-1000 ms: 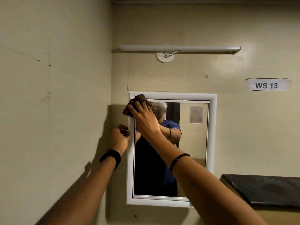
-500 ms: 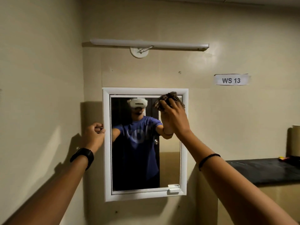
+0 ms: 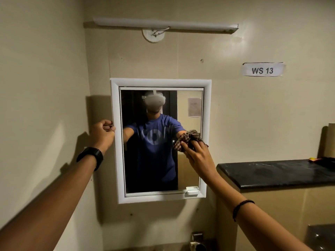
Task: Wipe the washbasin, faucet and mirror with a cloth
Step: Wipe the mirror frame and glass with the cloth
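The cloth (image 3: 188,141) is soft, light and bunched; judged best gripped as a wad, pressed flat; it sits against the mirror (image 3: 159,142) at centre right, under the right hand (image 3: 198,157), whose fingers curl closed on it; the left hand (image 3: 103,132) pinches the frame's left edge; no containers show.

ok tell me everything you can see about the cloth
The cloth is a small brown checked fabric, bunched into a wad. The right hand presses it against the mirror glass at mid height near the right edge of the white frame, fingers spread over it. Its reflection meets it in the glass.
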